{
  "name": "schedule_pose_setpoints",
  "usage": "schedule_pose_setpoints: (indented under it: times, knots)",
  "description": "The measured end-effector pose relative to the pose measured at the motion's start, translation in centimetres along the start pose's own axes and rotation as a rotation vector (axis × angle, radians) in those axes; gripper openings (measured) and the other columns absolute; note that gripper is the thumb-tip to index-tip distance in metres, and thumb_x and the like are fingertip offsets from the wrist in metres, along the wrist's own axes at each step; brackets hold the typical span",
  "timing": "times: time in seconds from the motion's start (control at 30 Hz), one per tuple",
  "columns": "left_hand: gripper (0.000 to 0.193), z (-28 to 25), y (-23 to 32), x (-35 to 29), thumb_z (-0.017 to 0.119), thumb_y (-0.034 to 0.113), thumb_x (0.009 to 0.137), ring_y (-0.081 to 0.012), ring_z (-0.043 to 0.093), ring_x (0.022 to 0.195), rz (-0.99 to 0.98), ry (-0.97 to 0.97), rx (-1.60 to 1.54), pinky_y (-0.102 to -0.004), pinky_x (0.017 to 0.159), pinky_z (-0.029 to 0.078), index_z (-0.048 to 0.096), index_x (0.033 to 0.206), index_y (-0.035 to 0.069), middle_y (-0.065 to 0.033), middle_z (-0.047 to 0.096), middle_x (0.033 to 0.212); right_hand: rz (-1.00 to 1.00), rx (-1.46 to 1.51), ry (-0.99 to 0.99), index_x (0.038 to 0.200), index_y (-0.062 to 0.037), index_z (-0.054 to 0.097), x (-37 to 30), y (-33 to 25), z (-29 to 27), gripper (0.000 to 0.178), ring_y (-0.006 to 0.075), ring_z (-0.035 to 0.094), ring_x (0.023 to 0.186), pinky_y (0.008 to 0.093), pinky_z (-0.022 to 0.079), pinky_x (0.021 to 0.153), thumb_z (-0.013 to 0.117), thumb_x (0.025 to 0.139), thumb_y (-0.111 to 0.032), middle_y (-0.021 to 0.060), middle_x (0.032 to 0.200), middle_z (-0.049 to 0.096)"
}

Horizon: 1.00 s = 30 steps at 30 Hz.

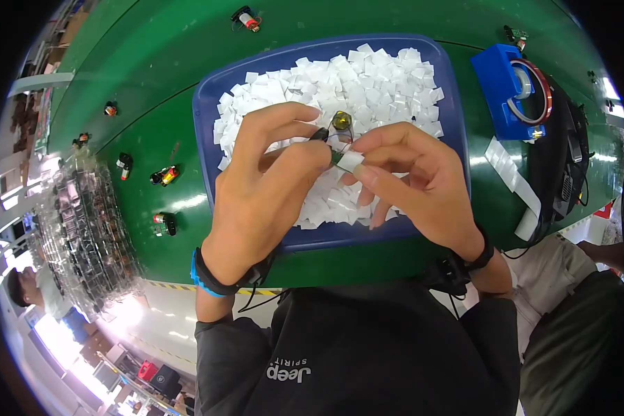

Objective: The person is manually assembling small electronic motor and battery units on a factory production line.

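Over a blue tray (200, 118) heaped with small white square pieces (333, 76), my two hands meet near the middle. My left hand (253, 184) pinches a small green circuit board (336, 158), mostly hidden by the fingers. Thin wires run from the board to a round yellow-and-black part (341, 120) above the heap. A black part (319, 134) shows at my left fingertips. Between thumb and forefinger my right hand (426, 184) grips a white square piece (351, 161) against the board; its other fingers are loosely curled. Whether the piece is stuck down I cannot tell.
Several small wired assemblies (165, 175) lie on the green table (166, 132) at left, one (246, 19) at the far edge. Stacked clear plastic trays (83, 229) stand at far left. At right are a blue tape dispenser (496, 90), a white strip (509, 173) and a black bag (565, 152).
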<state>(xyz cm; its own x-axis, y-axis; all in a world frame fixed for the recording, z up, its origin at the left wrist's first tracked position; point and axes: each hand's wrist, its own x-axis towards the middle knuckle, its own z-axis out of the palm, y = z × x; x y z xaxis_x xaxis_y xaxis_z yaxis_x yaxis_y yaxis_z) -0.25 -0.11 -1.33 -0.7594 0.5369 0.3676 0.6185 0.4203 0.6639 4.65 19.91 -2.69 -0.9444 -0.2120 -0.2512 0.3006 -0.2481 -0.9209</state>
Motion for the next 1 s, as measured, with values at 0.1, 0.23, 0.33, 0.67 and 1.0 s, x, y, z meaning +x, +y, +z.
schedule_pose_setpoints:
  times: [0.1,0.23,0.33,0.67,1.0]
  knots:
    - [0.030,-0.1,-0.3,-0.2,0.068,-0.012,0.074,-0.0277,0.067,0.099,0.065,0.018,0.013,-0.0367,0.078,0.062,0.070,0.098,0.005,-0.0140,0.059,0.112,0.030,0.112,0.031,0.109,0.0034,0.058,-0.1,0.3,-0.1,0.023,0.0137,0.069,0.077,0.0247,0.057,0.053,0.068,0.091,-0.005,0.0121,0.092,0.071]
    - [0.019,0.0,-0.4,-0.6,0.070,-0.011,0.075,-0.0290,0.066,0.101,0.133,-0.048,0.028,-0.0376,0.082,0.062,0.069,0.088,0.003,-0.0156,0.058,0.117,0.118,0.139,0.014,0.107,0.0039,0.056,0.3,0.0,-0.3,0.017,0.0147,0.068,0.072,0.0263,0.057,0.054,0.063,0.092,0.001,0.0112,0.089,0.069]
    - [0.023,0.3,-0.7,-0.7,0.073,-0.006,0.076,-0.0265,0.065,0.102,0.119,0.016,-0.184,-0.0386,0.084,0.061,0.065,0.096,0.005,-0.0153,0.059,0.120,0.099,0.117,0.030,0.105,0.0032,0.057,0.3,-0.1,-0.7,0.015,0.0135,0.067,0.068,0.0252,0.057,0.055,0.064,0.092,0.001,0.0105,0.086,0.069]
    - [0.037,-0.8,-0.3,-0.7,0.074,0.005,0.085,-0.0132,0.064,0.095,-0.626,-0.310,-0.634,-0.0272,0.071,0.056,0.055,0.117,0.005,-0.0068,0.065,0.105,0.017,-0.255,0.024,0.096,0.0001,0.059,0.0,0.5,-0.6,0.009,0.0109,0.065,0.068,0.0214,0.052,0.060,0.066,0.091,-0.001,0.0055,0.084,0.067]
    - [0.026,0.4,0.1,-1.1,0.074,0.008,0.087,-0.0088,0.065,0.084,-0.691,-0.175,-0.576,-0.0233,0.064,0.052,0.060,0.108,0.005,-0.0030,0.067,0.095,-0.395,-0.684,-0.025,0.097,-0.0016,0.061,0.3,0.0,-1.3,0.019,0.0155,0.060,0.085,0.0249,0.050,0.065,0.073,0.083,0.001,0.0076,0.098,0.060]
